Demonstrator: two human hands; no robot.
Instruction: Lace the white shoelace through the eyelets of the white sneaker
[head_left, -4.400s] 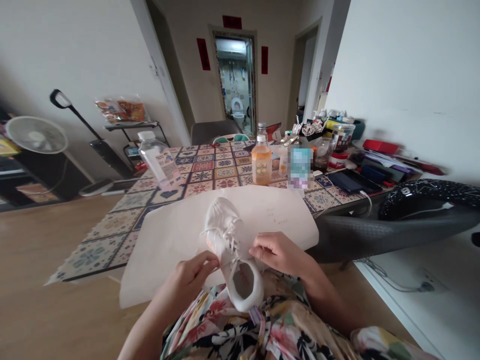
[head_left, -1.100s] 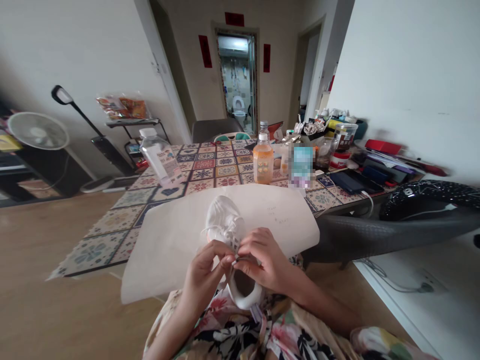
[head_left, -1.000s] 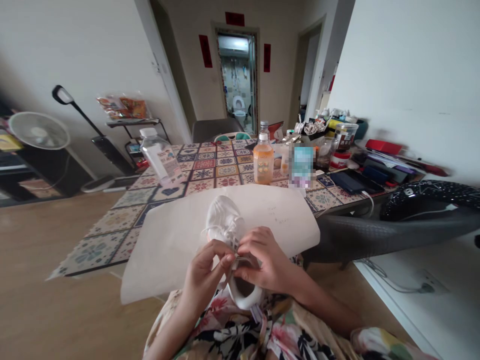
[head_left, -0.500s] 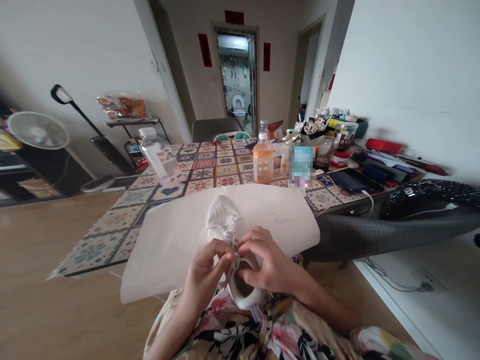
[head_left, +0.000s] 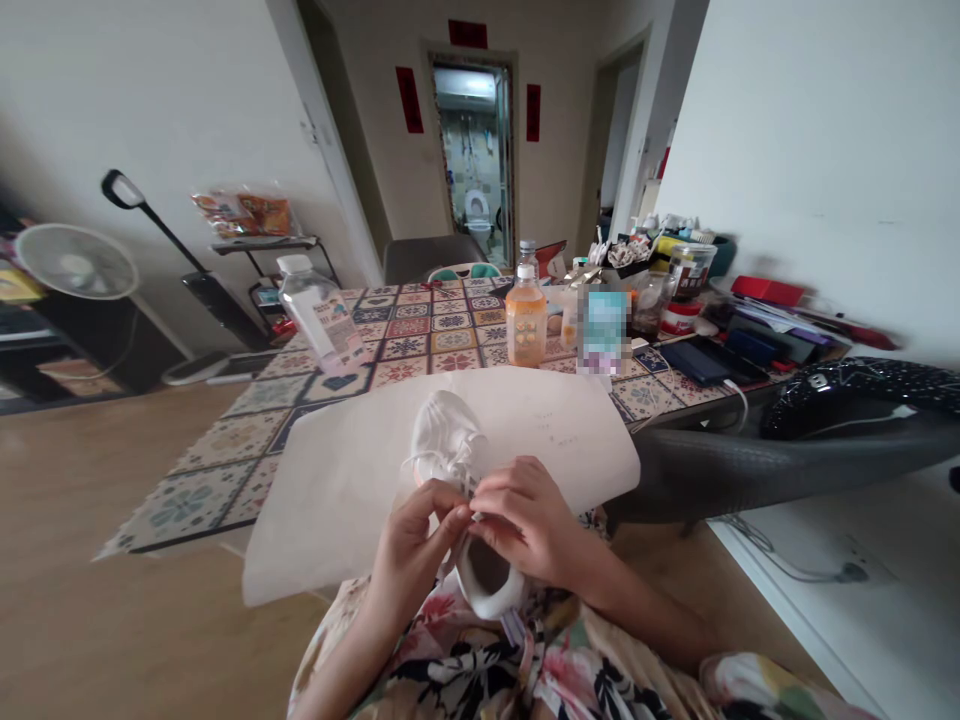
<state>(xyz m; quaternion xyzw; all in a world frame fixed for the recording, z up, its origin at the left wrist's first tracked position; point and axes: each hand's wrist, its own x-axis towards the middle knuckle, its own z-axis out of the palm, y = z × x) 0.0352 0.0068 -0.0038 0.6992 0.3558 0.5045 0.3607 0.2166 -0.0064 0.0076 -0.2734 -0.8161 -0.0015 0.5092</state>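
Observation:
A white shoe lies with its toe pointing away from me, partly over a large white paper sheet and partly over my lap. Its round opening faces up near my wrists. My left hand pinches a white shoelace at the shoe's upper, thumb against forefinger. Right beside it, my right hand has its thumb and fingers pressed together on the lace too. The fingertips of both hands nearly touch and hide most of the lace between them.
The patterned tablecloth carries a large clear bottle at the left and an orange drink bottle near the middle. Jars, boxes and a dark tablet crowd the right side. A dark chair stands at the right.
My right thumb has come up out of the shoe's opening and closed against the fingers by the lace. My left hand has barely moved.

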